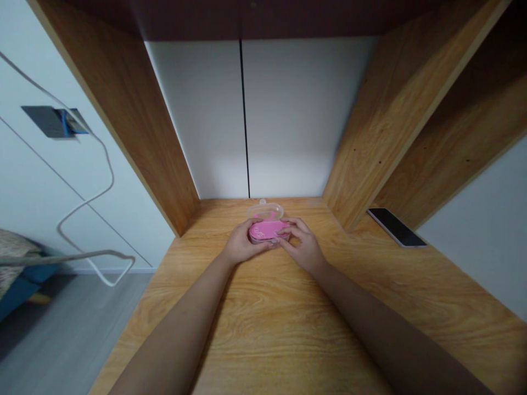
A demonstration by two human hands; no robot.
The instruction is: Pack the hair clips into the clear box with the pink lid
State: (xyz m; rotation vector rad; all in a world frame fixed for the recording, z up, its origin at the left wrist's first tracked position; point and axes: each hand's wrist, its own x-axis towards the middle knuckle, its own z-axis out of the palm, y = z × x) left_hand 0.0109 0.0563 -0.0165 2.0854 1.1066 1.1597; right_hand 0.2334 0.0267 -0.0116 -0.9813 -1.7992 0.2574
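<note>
A small oval container with a pink top (265,230) rests on the wooden desk between my hands. Its clear lid (274,209) stands open behind it, toward the back panel. My left hand (242,243) wraps round the container's left side, thumb along the front edge. On the right side, my right hand (303,245) has its fingers on the pink top and its thumb near the front edge. Whether the pink piece is seated in the container or slightly raised is too small to tell.
The wooden desk (263,329) has upright side boards (135,126) and a white back panel (296,109). A dark phone (397,227) lies at the right, beyond the right board. A white cable (109,159) hangs at the left by a wall socket (76,120).
</note>
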